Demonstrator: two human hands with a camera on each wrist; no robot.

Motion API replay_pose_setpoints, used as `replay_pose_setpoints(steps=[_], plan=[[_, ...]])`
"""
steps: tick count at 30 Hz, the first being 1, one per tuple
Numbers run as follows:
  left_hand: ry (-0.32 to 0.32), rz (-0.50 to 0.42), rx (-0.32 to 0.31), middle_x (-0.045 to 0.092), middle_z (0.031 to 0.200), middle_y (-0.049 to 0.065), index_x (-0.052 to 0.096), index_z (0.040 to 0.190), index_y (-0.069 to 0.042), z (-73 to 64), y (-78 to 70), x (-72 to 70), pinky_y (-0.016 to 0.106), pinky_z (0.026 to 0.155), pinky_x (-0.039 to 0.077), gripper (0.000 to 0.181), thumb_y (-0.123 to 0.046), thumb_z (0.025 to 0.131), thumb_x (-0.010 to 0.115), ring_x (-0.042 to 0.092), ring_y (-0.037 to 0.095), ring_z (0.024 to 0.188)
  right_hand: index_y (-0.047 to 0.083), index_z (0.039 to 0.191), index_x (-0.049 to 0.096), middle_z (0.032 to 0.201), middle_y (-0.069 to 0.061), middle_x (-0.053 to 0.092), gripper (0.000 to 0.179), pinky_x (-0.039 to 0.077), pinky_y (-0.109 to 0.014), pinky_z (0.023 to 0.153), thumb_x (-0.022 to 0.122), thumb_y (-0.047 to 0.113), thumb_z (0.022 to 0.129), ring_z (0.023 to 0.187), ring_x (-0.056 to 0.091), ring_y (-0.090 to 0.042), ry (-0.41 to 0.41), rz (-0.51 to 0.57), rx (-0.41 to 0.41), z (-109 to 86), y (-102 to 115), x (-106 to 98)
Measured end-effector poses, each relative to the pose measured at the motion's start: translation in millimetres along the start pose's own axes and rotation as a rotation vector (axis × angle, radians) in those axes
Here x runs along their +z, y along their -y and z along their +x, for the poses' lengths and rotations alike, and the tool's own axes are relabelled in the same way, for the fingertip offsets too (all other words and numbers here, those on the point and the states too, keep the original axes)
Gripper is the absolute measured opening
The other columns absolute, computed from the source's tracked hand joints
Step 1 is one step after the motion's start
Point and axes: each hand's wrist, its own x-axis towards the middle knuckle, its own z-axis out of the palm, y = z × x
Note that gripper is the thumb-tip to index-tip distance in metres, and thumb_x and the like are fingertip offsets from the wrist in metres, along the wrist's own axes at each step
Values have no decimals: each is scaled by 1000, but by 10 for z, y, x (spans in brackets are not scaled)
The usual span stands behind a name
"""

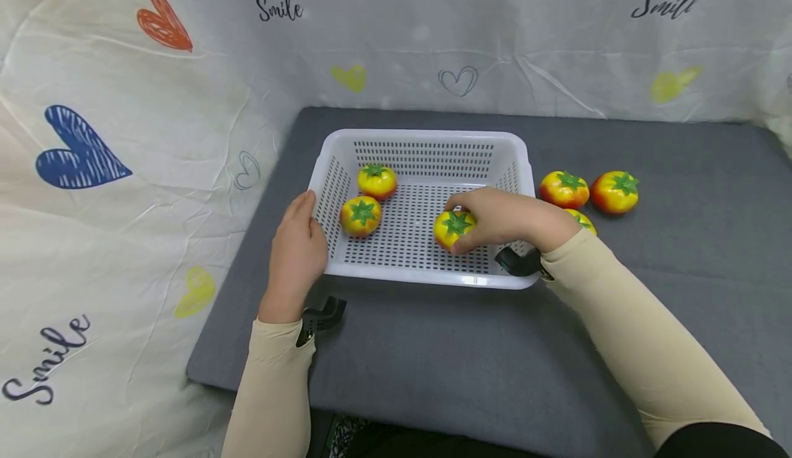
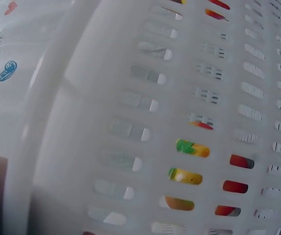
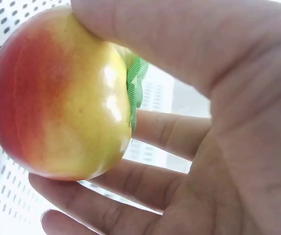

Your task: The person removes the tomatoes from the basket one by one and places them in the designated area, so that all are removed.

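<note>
A white plastic basket (image 1: 427, 276) with slotted walls lies on the grey table. In the head view, my right hand (image 1: 504, 216) reaches over the basket's right part and pinches a yellow-and-red tomato (image 1: 454, 227) with a green star-shaped top. The right wrist view has this tomato (image 3: 62, 98) between the thumb and the fingers, the basket's perforated floor behind it. Two more tomatoes, one farther (image 1: 377, 184) and one nearer (image 1: 361, 219), sit in the basket's left half. My left hand (image 1: 299, 255) rests against the basket's left rim, its fingers fairly straight along the outside.
Right of the basket lie three more tomatoes: one beside the wall (image 1: 562, 191), one farther right (image 1: 614, 193), and one partly hidden (image 1: 584, 221) behind my right wrist. A patterned cloth (image 1: 402, 31) hangs behind and to the left of the table (image 1: 433, 348).
</note>
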Motion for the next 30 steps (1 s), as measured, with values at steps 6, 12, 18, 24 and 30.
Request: replay_pose_setpoints(steps=[6, 12, 18, 24, 30], plan=[[-9, 13, 3, 39, 165, 19, 40, 160, 0, -1, -7, 4, 61, 104, 47, 52, -8, 109, 35, 58, 43, 129, 14, 142, 63, 131, -9, 67, 67, 50, -49, 101, 88, 36, 84, 110, 60, -28, -46, 2, 2, -145, 50, -67], [-12, 10, 4, 39, 165, 20, 40, 160, 1, -12, -15, 3, 62, 106, 46, 52, -9, 109, 35, 57, 43, 130, 15, 141, 63, 129, -8, 68, 66, 52, -47, 98, 86, 41, 85, 107, 61, -26, -96, 7, 7, -259, 9, -107], [-9, 8, 21, 39, 165, 21, 40, 160, 1, -17, 27, 3, 62, 107, 45, 53, -8, 108, 35, 56, 44, 131, 17, 139, 65, 128, -5, 69, 64, 54, -46, 96, 86, 45, 85, 106, 63, -23, -138, 43, 5, -372, -14, -137], [3, -3, 21, 37, 166, 20, 39, 161, -1, -7, 63, 10, 62, 107, 45, 53, -9, 109, 37, 56, 43, 131, 22, 137, 65, 120, 0, 70, 62, 56, -42, 90, 84, 49, 85, 101, 64, -21, -174, 45, 57, -503, -23, -168], [4, 1, 16, 37, 167, 18, 39, 161, -1, 6, 73, 9, 61, 107, 46, 53, -11, 109, 37, 57, 42, 129, 16, 141, 63, 120, -5, 71, 70, 53, -41, 84, 83, 53, 86, 98, 63, -22, -238, -4, 58, -649, -44, -264]])
